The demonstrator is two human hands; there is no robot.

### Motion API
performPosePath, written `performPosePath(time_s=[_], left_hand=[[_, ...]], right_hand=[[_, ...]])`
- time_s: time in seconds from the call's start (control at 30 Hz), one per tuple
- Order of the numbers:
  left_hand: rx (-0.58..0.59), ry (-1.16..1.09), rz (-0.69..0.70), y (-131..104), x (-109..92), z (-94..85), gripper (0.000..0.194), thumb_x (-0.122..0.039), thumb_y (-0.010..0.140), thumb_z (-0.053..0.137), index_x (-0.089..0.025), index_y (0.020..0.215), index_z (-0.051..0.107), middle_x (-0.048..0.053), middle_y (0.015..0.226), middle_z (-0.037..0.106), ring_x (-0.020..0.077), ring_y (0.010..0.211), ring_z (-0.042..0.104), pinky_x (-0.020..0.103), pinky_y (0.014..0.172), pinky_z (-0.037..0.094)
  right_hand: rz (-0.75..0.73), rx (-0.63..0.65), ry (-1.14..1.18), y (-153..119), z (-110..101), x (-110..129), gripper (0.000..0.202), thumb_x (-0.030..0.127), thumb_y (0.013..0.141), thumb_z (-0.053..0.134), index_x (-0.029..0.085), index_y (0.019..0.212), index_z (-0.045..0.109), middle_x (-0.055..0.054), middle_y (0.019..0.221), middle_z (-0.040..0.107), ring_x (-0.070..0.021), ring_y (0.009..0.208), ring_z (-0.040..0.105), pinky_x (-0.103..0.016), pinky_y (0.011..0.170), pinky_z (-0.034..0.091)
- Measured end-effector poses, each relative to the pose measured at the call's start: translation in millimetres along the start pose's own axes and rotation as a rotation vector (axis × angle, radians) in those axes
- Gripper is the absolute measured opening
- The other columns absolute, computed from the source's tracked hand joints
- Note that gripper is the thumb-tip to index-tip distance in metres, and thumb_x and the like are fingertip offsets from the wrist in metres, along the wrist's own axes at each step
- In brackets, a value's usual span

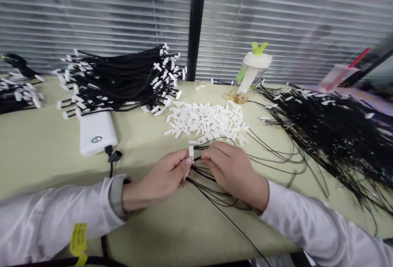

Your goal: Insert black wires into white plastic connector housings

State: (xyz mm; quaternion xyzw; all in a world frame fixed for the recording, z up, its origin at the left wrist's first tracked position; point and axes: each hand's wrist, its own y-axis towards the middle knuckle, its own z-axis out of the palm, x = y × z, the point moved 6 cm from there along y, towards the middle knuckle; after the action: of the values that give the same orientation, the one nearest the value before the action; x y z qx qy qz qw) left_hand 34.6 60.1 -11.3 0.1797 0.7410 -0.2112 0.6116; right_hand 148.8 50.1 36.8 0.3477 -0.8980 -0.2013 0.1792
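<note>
White connector (191,151), small and boxy, is pinched in the fingers of the left hand (168,173). The right hand (231,171) pinches a thin, bendy black wire (197,159) beside it. Behind lies a loose heap of hard-looking white pieces (208,120).
</note>
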Motion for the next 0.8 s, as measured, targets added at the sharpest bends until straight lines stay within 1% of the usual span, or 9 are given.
performPosePath(time_s=[0.17,0.27,0.33,0.37,0.4,0.53,0.57,0.67,0.8], left_hand=[[-0.040,-0.049,-0.011,1.9,0.5,-2.2,0.027,-0.040,0.084,0.038,-0.017,0.072,0.044,-0.004,0.061,0.043,0.0071,0.050,0.042,0.020,0.047,0.037],[-0.158,-0.146,-0.017,3.5,2.8,-10.4,0.027,-0.040,0.084,0.039,-0.017,0.070,0.042,-0.005,0.060,0.042,0.0062,0.046,0.043,0.020,0.044,0.039],[-0.245,-0.224,-0.017,4.4,4.7,-16.5,0.026,-0.040,0.084,0.039,-0.018,0.070,0.041,-0.006,0.061,0.042,0.0052,0.043,0.042,0.021,0.043,0.040],[-0.276,-0.260,-0.014,4.8,5.4,-18.8,0.025,-0.039,0.084,0.039,-0.018,0.070,0.041,-0.006,0.061,0.042,0.0049,0.042,0.041,0.021,0.043,0.041],[-0.304,-0.295,-0.014,5.3,5.9,-20.7,0.024,-0.038,0.084,0.039,-0.018,0.071,0.041,-0.006,0.061,0.042,0.0047,0.042,0.041,0.022,0.044,0.042],[-0.388,-0.434,-0.035,6.7,8.5,-24.9,0.019,-0.032,0.083,0.042,-0.017,0.071,0.042,-0.006,0.061,0.043,0.0052,0.045,0.043,0.023,0.047,0.044],[-0.400,-0.465,-0.039,7.2,9.1,-25.3,0.018,-0.031,0.083,0.043,-0.017,0.071,0.043,-0.006,0.062,0.043,0.0052,0.045,0.043,0.023,0.047,0.044],[-0.419,-0.533,-0.055,9.0,11.6,-25.7,0.015,-0.028,0.082,0.044,-0.017,0.071,0.043,-0.005,0.062,0.043,0.0049,0.045,0.043,0.022,0.046,0.043],[-0.444,-0.593,-0.081,10.3,15.2,-26.0,0.016,-0.028,0.082,0.044,-0.017,0.070,0.042,-0.005,0.061,0.044,0.0049,0.043,0.044,0.022,0.045,0.042]], right_hand=[[-0.002,-0.051,-0.005,3.5,-4.4,-2.1,0.016,0.022,0.084,0.043,0.017,0.074,0.056,-0.002,0.069,0.055,-0.0119,0.065,0.048,-0.023,0.060,0.037],[0.058,-0.185,-0.047,4.7,-27.1,-16.5,0.010,0.025,0.080,0.051,0.016,0.083,0.054,-0.005,0.078,0.056,-0.0143,0.076,0.050,-0.026,0.067,0.040],[0.116,-0.286,-0.073,2.4,-46.7,-28.7,0.013,0.028,0.077,0.054,0.014,0.078,0.053,-0.006,0.075,0.054,-0.0140,0.074,0.049,-0.025,0.065,0.040],[0.150,-0.273,-0.059,1.4,-52.4,-34.8,0.015,0.029,0.077,0.054,0.015,0.072,0.052,-0.004,0.070,0.052,-0.0122,0.067,0.048,-0.024,0.061,0.039],[0.186,-0.193,-0.022,0.7,-52.9,-40.4,0.018,0.029,0.078,0.053,0.015,0.066,0.051,-0.001,0.063,0.050,-0.0101,0.060,0.045,-0.022,0.056,0.037],[0.250,0.433,0.175,-10.8,-21.2,-44.0,0.026,0.028,0.081,0.046,0.017,0.059,0.053,0.006,0.045,0.038,-0.0050,0.042,0.029,-0.019,0.042,0.024],[0.229,0.531,0.191,-14.2,-14.8,-40.9,0.024,0.024,0.080,0.045,0.017,0.059,0.054,0.006,0.044,0.035,-0.0047,0.042,0.026,-0.018,0.042,0.022],[0.182,0.598,0.158,-16.7,-8.4,-36.2,0.025,0.013,0.075,0.043,0.016,0.053,0.053,0.007,0.045,0.026,-0.0050,0.045,0.019,-0.019,0.043,0.019],[0.243,0.596,0.185,-16.3,-10.6,-36.3,0.020,0.024,0.079,0.045,0.019,0.068,0.061,0.007,0.044,0.026,-0.0051,0.043,0.020,-0.019,0.042,0.018]])
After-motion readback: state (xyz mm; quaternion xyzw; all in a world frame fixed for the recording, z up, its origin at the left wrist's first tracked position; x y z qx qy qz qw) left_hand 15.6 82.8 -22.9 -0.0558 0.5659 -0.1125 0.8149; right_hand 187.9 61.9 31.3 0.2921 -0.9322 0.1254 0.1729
